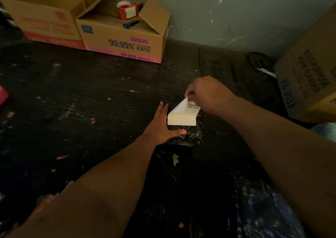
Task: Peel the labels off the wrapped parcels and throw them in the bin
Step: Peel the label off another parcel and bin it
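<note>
The left hand (162,124) lies spread flat, pressing a black plastic-wrapped parcel (187,136) onto the dark, scuffed table (91,96). On the parcel sits the white shipping label (181,116) (its far corner curled up, printed side showing), pinched by the right hand (209,94).

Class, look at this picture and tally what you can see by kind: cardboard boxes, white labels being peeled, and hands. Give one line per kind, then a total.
Cardboard boxes: 3 (left box, middle box, right box)
White labels being peeled: 1 (label, half lifted off a black wrapped parcel)
Hands: 2 (left hand, right hand)
Total: 6
</note>
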The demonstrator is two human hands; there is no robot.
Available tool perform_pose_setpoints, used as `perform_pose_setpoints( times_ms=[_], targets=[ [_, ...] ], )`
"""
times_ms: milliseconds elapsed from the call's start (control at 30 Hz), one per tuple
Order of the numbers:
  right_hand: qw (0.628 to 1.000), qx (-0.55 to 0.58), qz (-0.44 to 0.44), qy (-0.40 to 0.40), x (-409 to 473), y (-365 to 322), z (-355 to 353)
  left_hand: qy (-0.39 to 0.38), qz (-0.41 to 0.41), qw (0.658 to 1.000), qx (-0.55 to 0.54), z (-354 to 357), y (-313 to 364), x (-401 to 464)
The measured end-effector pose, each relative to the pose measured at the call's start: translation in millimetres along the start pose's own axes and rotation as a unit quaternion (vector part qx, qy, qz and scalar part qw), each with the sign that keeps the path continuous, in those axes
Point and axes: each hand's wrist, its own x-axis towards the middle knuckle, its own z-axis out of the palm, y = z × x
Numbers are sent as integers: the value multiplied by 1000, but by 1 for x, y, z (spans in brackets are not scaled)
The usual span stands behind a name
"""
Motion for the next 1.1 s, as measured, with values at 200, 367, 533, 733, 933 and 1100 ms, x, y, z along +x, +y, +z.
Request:
perform_pose_setpoints(
  times_ms=[200, 367, 533, 733, 933, 1100],
  targets=[
    [999, 24, 24, -6, -6, 6, -8, -4, -6, 1000, 3, 1, -2, 2],
    [995, 63, 56, 52, -12, 15, -1, 0, -6, 1000, 0, 2, -5, 6],
    [994, 76, 77, 32, -12, 18, -7, 1, -4, 1000, -6, 5, -11, 10],
    [969, 148, 131, 147, -27, 38, 6, 1, -3, 1000, 8, 2, -7, 5],
    [967, 109, 77, 215, -44, 50, -57, -23, -6, 999, 38, 0, 0, 2],
    [986, 14, 9, 167, -59, 50, -58, -27, -20, 996, 80, 0, 5, 3]
  ],
)
